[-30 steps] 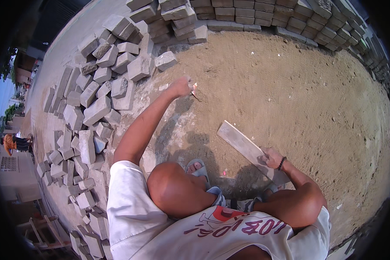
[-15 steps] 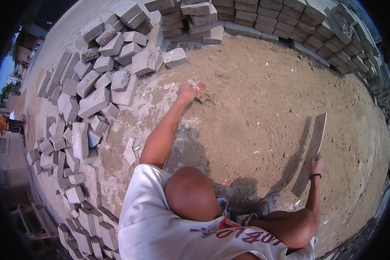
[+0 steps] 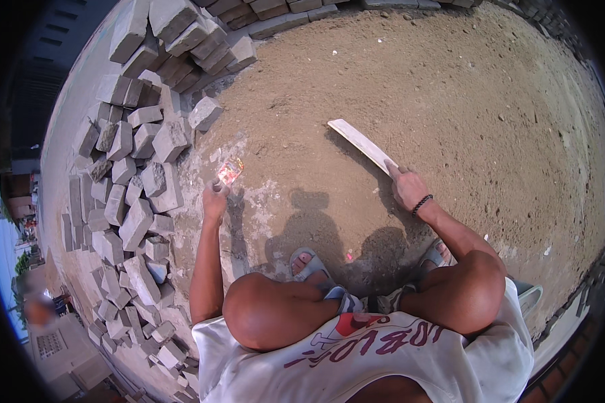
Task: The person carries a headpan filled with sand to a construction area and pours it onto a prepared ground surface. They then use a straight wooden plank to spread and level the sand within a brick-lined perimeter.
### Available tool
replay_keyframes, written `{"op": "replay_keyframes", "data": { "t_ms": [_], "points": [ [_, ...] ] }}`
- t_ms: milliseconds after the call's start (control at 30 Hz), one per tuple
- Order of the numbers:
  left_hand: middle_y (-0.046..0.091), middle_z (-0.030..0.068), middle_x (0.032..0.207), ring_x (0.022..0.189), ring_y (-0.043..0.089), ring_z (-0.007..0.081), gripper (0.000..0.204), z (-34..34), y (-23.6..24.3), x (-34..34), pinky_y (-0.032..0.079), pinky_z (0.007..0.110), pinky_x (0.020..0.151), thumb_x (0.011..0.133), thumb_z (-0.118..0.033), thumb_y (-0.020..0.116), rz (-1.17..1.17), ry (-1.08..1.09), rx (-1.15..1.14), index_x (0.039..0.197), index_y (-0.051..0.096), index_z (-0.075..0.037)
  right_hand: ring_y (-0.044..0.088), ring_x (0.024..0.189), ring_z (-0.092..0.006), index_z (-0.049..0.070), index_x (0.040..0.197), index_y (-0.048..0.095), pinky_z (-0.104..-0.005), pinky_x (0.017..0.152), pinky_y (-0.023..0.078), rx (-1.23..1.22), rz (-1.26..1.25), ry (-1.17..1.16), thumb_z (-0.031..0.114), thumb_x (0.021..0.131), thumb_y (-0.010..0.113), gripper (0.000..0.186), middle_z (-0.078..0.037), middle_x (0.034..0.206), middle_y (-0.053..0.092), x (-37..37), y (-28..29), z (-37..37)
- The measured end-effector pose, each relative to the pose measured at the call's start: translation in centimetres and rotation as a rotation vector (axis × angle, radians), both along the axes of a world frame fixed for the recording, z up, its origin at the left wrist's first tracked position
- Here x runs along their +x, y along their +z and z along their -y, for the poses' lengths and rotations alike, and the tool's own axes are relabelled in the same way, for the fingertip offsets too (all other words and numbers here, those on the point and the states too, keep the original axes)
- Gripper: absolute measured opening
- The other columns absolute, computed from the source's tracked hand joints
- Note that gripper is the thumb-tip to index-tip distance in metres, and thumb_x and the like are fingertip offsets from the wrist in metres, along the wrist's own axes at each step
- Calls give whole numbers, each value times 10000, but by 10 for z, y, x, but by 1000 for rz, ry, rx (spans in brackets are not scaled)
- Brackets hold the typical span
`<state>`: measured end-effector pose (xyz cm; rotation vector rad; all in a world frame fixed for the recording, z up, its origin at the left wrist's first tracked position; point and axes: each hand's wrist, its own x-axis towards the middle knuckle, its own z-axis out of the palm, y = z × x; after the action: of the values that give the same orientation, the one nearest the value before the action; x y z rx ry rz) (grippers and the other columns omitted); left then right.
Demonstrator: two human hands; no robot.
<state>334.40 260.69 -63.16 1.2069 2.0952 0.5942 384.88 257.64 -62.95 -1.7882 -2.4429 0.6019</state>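
My left hand (image 3: 215,200) is closed, pinching a small shiny red-and-yellow wrapper (image 3: 230,171) just above the ground by the brick pile. Around the near end of a long, narrow wooden board (image 3: 359,143), my right hand (image 3: 408,189) is closed, its index finger lying along the wood. The board slants away to the left, and its narrow edge faces up. Whether its lower edge touches the sand (image 3: 383,87) cannot be made out.
Loose grey paving bricks (image 3: 137,221) lie heaped along my left, with a stack of bricks (image 3: 212,47) beyond them. One single brick (image 3: 206,113) rests at the sand's edge. My sandalled feet (image 3: 309,265) are under me. A blurred person (image 3: 39,312) appears far left.
My left hand has come back nearer to me, and the wrapper now shows plainly in it. My right hand has swung the board inward to the left and tilted it. The view has shifted.
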Motion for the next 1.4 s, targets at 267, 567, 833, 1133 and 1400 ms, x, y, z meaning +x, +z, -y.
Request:
{"op": "replay_keyframes", "data": {
  "t_ms": [267, 567, 833, 1133, 1400],
  "points": [
    [590, 103, 938, 878, 550, 188, 395, -55, 62, 105, 446, 322, 784, 835, -171, 654, 53, -409, 20, 1165, 541, 14, 603, 847, -362, -14, 1257, 449, -412, 740, 486, -69, -181, 135, 83, 787, 512, 484, -223, 900, 604, -22, 8, 67],
    [604, 176, 1012, 941, 581, 280, 457, -70, 108, 188, 455, 366, 828, 828, -252, 652, -169, -913, -65, 1181, 524, 9, 590, 635, -416, -26, 1119, 489, -482, 552, 466, -393, -323, 42, 121, 765, 574, 393, -249, 720, 590, -9, -29, 68],
    [564, 245, 1111, 1059, 540, 370, 502, -72, 104, 170, 421, 415, 915, 817, -269, 668, -306, -992, -131, 1197, 506, 15, 581, 916, -438, -56, 1048, 540, -483, 800, 457, 203, -79, -825, 200, 808, 574, 353, -303, 949, 597, 221, -30, 89],
    [229, 309, 1433, 1331, 223, 456, 791, -51, 32, 175, 203, 476, 1103, 771, -371, 690, -592, -1249, -134, 1374, 335, -1, 612, 892, -425, -8, 1009, 560, -496, 755, 488, 86, 206, -1372, 101, 798, 481, 251, -266, 929, 629, 360, 17, 136],
    [342, 310, 1376, 1297, 311, 434, 727, -74, -11, 151, 279, 428, 1079, 785, -344, 674, -573, -1331, -245, 1335, 384, 33, 618, 835, -386, -65, 1203, 438, -453, 710, 508, 101, -25, -821, 75, 851, 458, 379, -249, 893, 610, 162, -2, 58]
  ]
}}
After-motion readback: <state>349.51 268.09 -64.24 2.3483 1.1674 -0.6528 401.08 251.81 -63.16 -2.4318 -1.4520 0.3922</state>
